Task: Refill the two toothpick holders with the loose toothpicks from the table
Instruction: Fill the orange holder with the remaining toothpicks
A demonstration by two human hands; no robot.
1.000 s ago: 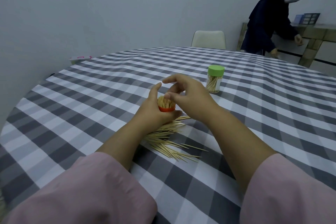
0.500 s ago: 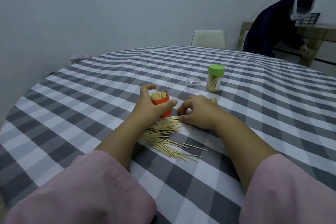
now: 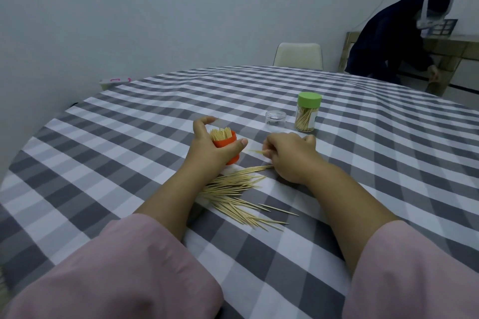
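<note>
Head view: small orange plastic toothpick holder [image 3: 228, 147], tilted, packed with sticks, gripped by left hand [image 3: 212, 147]. Right hand [image 3: 290, 155], beside the holder, curled round what seem to be a few toothpicks. Loose wooden toothpick pile [image 3: 238, 189] nearer than the holder on checked tablecloth [image 3: 129, 158]. Green-lidded clear holder [image 3: 307, 112] beyond, upright.

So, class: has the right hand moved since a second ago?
Yes. The right hand has dropped from above the orange holder to the tablecloth, nearer the toothpick pile, and now pinches a toothpick.
</note>
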